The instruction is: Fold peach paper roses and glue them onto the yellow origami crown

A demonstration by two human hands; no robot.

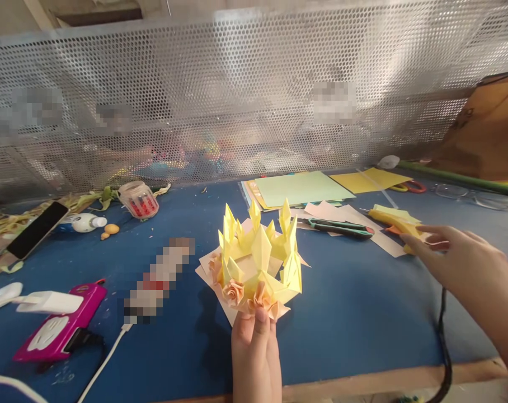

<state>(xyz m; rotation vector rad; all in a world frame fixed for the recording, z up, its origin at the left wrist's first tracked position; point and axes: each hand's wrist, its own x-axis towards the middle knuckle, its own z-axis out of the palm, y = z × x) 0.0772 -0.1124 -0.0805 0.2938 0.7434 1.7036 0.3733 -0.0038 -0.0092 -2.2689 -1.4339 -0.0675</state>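
Observation:
A pale yellow folded-paper crown [261,249] with peach paper roses on its front is held up in the middle of the view. My left hand [257,350] pinches its lower front edge, thumb on the near side by a rose [234,291]. Off to the right, my right hand [451,252] reaches to a yellow glue gun [394,220], its fingers closed around the rear part. A green and black cutter [340,227] lies on pale pink paper [382,238] between the crown and the glue gun.
Paper sheets [304,189], scissors [413,186] and glasses [476,196] lie at the back right. On the blue table [342,324] at left are a jar [139,200], a phone [38,229], a bottle [86,222] and a magenta power strip [61,324]. A mesh screen [237,89] stands behind.

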